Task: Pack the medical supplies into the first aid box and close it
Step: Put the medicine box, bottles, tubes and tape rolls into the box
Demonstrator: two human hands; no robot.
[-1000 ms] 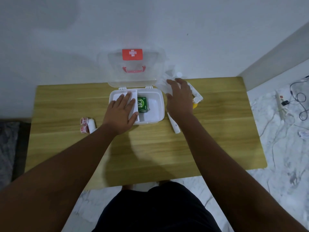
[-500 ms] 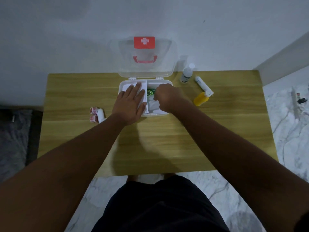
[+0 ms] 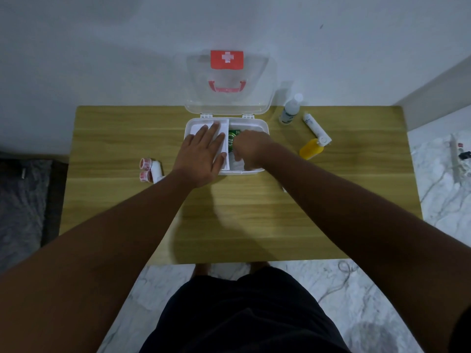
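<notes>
The white first aid box (image 3: pixel 263 126) stands open at the table's far middle, its clear lid (image 3: pixel 229 100) with a red cross upright against the wall. My left hand (image 3: pixel 201 156) lies flat, fingers apart, on the white tray insert (image 3: pixel 197 127) in the box's left half. Over the right compartment, my right hand (image 3: pixel 248 149) curls around a clear plastic packet (image 3: pixel 238 164) and holds it down inside. A green box (image 3: pixel 231 141) lies in that compartment next to the insert.
To the right of the box lie a white bottle (image 3: pixel 290 110), a white tube (image 3: pixel 316 128) and a yellow bottle (image 3: pixel 311 149). Red-printed tape rolls (image 3: pixel 145 169) and a white roll (image 3: pixel 156 170) lie to the left on the wooden table (image 3: pixel 114 138). Beyond the table's right edge a power strip (image 3: pixel 456 159) rests on the floor.
My right hand took the clear packet from behind the box's right side and brought it down into the right compartment. The left hand has stayed on the insert.
</notes>
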